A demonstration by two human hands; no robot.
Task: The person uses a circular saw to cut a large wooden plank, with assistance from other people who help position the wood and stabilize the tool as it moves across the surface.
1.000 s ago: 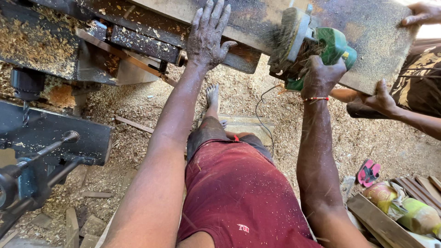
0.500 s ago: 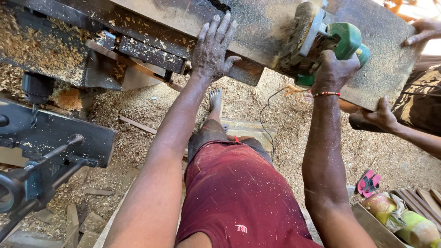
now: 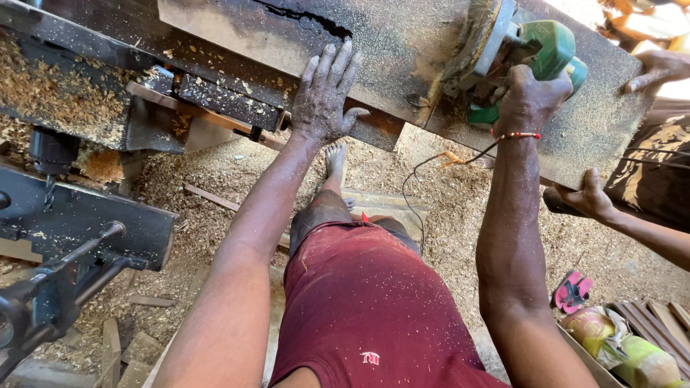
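Your left hand point(image 3: 325, 97) presses flat, fingers spread, on the dusty wide wooden plank point(image 3: 402, 43); at 3 o'clock, your right hand point(image 3: 530, 100) grips the green handheld power planer point(image 3: 528, 57).

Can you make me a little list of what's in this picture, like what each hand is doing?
left hand: flat on the wooden plank, fingers spread
right hand: grip closed around the green power tool
other person's hands: holding the plank's far end
floor: covered in sawdust
pink sandal: lying on the floor at right
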